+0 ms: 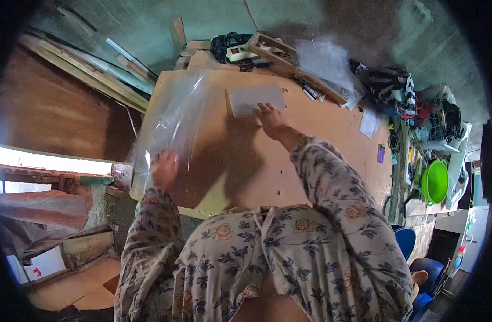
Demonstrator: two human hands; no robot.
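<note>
Under my left hand (165, 169) is a large sheet of clear plastic film (173, 115), wrinkled and shiny, along the left side of the board. The fingers look spread on the film, slightly blurred. Farther off, my right hand (274, 121) reaches a flat stack of translucent plastic sheets (251, 99). Its fingertips rest on the near right part of that stack, with the thumb apart. Both things lie on a tan wooden tabletop (321, 155).
A wooden tray (278, 48) with more clear plastic (326, 61) stands at the back, beside a power strip (238, 53). Small purple lighter-like item (381, 154) sits near the right edge. Beyond are a green basin (435, 182) and, at left, leaning wooden boards (90, 75).
</note>
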